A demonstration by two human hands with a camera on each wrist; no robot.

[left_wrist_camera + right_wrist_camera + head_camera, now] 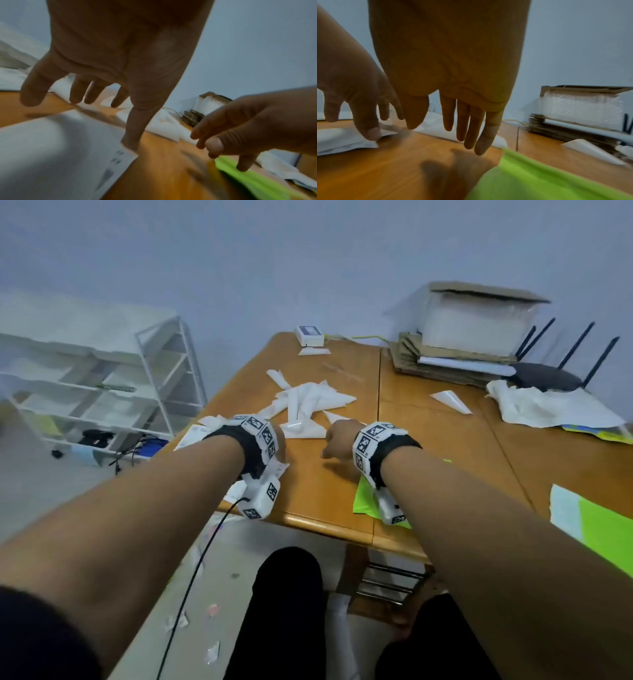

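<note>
A white printed sheet (pixel 51 155) lay at the left edge of the worktop (pixel 322 491). The left hand (pixel 120 56) was spread wide above it, thumb tip touching the sheet's near corner. A pile of white paper pieces (pixel 308 402) sat just beyond. The right hand (pixel 450 60) hovered over bare wood, fingers straight and holding nothing, just beside a green sheet (pixel 539 180) on its right.

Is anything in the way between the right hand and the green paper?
No, nothing visible. The right hand hangs open over bare table, and the green paper lies right next to it.
</note>
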